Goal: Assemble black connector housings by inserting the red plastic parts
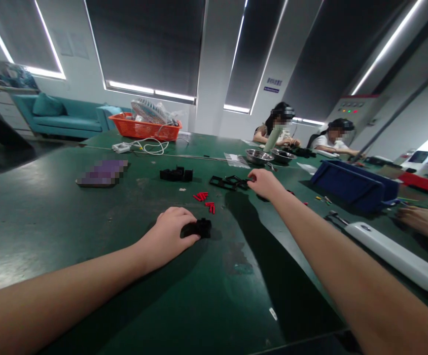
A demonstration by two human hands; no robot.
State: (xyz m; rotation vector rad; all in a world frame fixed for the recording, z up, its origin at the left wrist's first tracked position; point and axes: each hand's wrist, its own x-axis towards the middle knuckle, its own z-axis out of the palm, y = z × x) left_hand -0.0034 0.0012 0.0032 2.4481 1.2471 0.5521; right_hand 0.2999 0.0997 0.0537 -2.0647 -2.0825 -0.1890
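My left hand (171, 231) rests on the green tabletop, its thumb and fingers closed round a small black plastic part (204, 228). Farther out, my right hand (265, 183) reaches to a group of black plastic frames (223, 182); its fingers pinch the edge of the nearest black piece (242, 184), partly hidden by the fingertips. Between the hands lie several short red pins (210, 206), with another small pile of red pins (201, 196) just behind. A larger black plastic part (176, 174) sits beyond my left hand.
A purple phone-like slab (103, 172) lies at left, an orange basket (145, 129) behind it. Metal bowls (259, 157) stand at the back. On the right are a blue bin (352, 185), a long white tool (395, 254) and another person's hand (426, 222). Two people sit farther back.
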